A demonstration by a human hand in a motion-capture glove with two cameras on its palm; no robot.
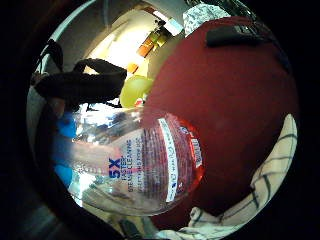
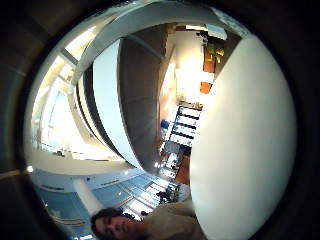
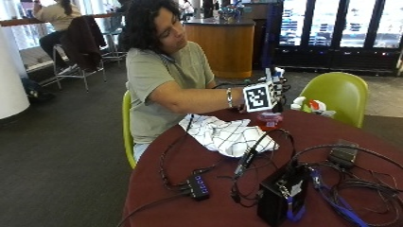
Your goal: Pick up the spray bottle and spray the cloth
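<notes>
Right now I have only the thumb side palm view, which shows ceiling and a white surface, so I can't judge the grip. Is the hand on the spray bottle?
Observer: Yes. In the outside view, the gloved right hand holds the clear spray bottle by its upper part.
Operator: Where is the cloth?
Observer: The white checked cloth lies crumpled on the dark red table, beside the bottle on the person's side.
Operator: Is the bottle empty?
Observer: No. Some red liquid sits at its base.
</notes>
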